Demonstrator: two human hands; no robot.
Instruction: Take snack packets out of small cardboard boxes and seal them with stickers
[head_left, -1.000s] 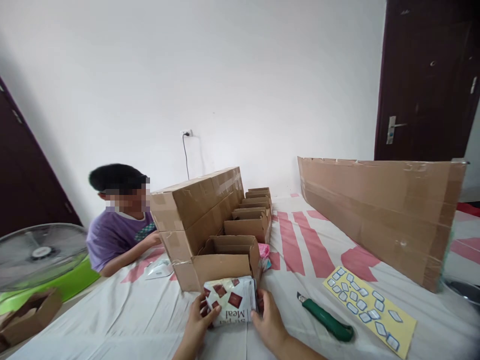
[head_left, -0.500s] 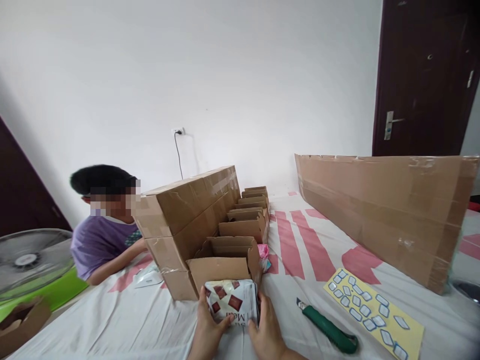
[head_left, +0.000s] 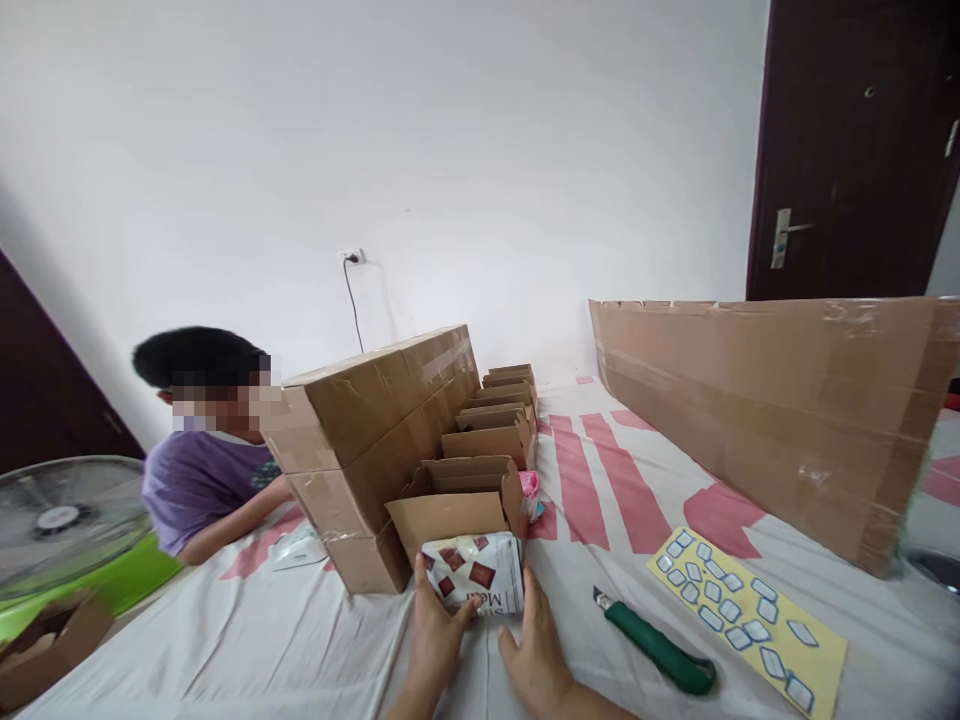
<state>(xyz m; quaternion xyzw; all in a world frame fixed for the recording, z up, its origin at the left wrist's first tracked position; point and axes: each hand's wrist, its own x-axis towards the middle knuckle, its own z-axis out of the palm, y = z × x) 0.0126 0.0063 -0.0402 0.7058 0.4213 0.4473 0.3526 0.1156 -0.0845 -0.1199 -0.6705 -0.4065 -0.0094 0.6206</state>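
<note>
A white packet [head_left: 472, 585] with brown squares and partly readable dark lettering stands against the front cardboard box. My left hand [head_left: 439, 630] is closed on its lower left side, thumb across the face and fingers at the left edge. Along the packet's right edge lie the stretched fingers of my right hand [head_left: 541, 645], its thumb spread away from the packet. Directly behind the packet, the front open cardboard box [head_left: 450, 522] has its flap raised. The packet hides part of this box.
More open boxes [head_left: 484, 442] run back in a row beside stacked cartons [head_left: 375, 420]. A green utility knife [head_left: 660, 648] and a yellow sticker sheet [head_left: 750, 610] lie at right, before a long cardboard panel [head_left: 765, 420]. A person [head_left: 210, 480] leans in at left near a fan [head_left: 60, 520].
The packet has moved slightly away from me and to the right, closer against the front box. My right thumb has come off the packet. The view has shifted a little.
</note>
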